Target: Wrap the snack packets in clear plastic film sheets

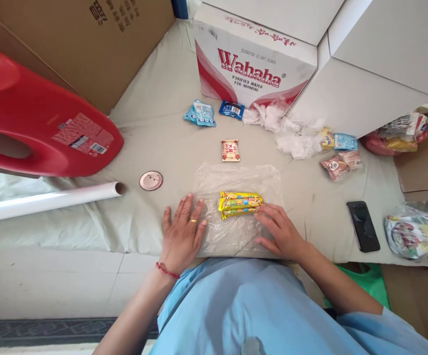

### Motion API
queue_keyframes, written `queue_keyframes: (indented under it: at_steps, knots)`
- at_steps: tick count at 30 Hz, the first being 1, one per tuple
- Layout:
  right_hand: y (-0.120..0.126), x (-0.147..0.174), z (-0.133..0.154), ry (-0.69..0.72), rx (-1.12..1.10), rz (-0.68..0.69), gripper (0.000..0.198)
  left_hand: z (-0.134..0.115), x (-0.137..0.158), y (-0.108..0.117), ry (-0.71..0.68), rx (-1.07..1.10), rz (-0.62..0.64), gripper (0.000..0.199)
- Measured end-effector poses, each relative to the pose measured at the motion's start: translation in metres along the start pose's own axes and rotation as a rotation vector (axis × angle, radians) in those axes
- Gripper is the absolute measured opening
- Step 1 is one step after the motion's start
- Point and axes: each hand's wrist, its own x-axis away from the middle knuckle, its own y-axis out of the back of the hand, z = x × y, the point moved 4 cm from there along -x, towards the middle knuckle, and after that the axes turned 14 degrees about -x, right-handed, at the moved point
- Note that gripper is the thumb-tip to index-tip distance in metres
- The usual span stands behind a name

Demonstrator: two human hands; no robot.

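Observation:
Several yellow snack bars [239, 203] lie side by side in the middle of a sheet of clear plastic film [217, 239]. My left hand [183, 228] rests flat at the film's left edge, fingers spread, a ring on one finger. At the bars' right end, my right hand [278, 229] has its fingers apart; the fingertips reach the wrappers, and I cannot tell if they press on them. Just beyond the film lies a small cream and red snack packet [231, 150].
On the left are a red jug [99, 118], a white roll [51, 201] and a round disc [151, 180]. A Wahaha carton [251, 69], blue packets [202, 113] and crumpled plastic [299, 138] are behind. Brown packets [336, 166] and a phone [363, 227] lie right.

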Motion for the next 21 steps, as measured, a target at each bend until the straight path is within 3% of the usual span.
queue_keyframes:
  at_steps: [3,5,8,11,15,21]
  knots:
    - [-0.010,0.039,0.006,-0.041,-0.011,0.022,0.051,0.009,0.006,0.013,-0.078,0.060,-0.151,0.055]
    - [-0.016,0.055,0.006,-0.113,-0.014,0.000,0.033,0.012,0.011,0.018,-0.254,0.104,-0.169,0.056]
    - [-0.014,0.058,0.003,-0.177,-0.085,-0.062,0.021,0.018,0.019,0.015,-0.527,0.131,0.005,0.062]
    - [0.000,0.043,-0.001,-0.177,-0.199,-0.045,0.017,0.028,0.021,0.009,-0.602,0.095,0.131,0.058]
    - [0.029,0.016,-0.007,-0.200,-0.369,0.035,0.016,0.036,0.008,0.013,-0.563,0.192,0.217,0.029]
    - [0.054,-0.022,-0.031,-0.371,-0.493,0.064,0.025,0.044,-0.046,0.028,-0.166,0.505,0.320,0.038]
